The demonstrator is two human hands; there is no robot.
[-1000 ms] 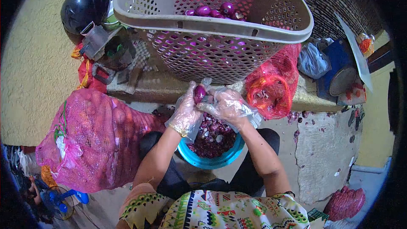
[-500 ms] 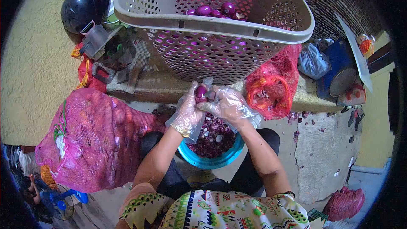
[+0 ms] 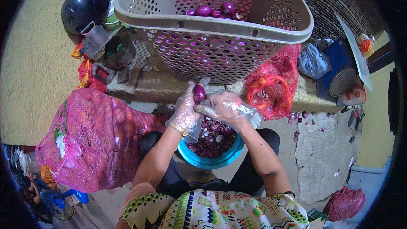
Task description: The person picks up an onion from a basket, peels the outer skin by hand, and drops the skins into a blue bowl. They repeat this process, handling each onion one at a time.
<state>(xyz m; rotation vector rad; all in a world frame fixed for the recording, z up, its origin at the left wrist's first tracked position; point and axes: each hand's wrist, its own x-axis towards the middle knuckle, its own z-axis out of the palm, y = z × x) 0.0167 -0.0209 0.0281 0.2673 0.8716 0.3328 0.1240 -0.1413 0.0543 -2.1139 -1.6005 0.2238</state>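
Note:
My left hand, in a clear plastic glove, is closed around a peeled red onion and holds it upright. Close beside it, my right hand, gloved the same way, has its fingers curled and its thumb pointing toward the onion. It grips what looks like a small knife, mostly hidden by the fingers. Below both hands, a blue basin between my knees holds purple onion skins with pale bits among them. Behind the hands, a grey perforated basket contains peeled red onions.
A bulging pink mesh sack of onions lies at left. An opened red mesh bag sits right of the basket on a concrete ledge. A black helmet is at upper left. Another mesh sack rests at lower right.
My right hand has drawn slightly right, away from the onion. The onion shows more of its smooth purple side now, and the blade seen beside it earlier is less visible.

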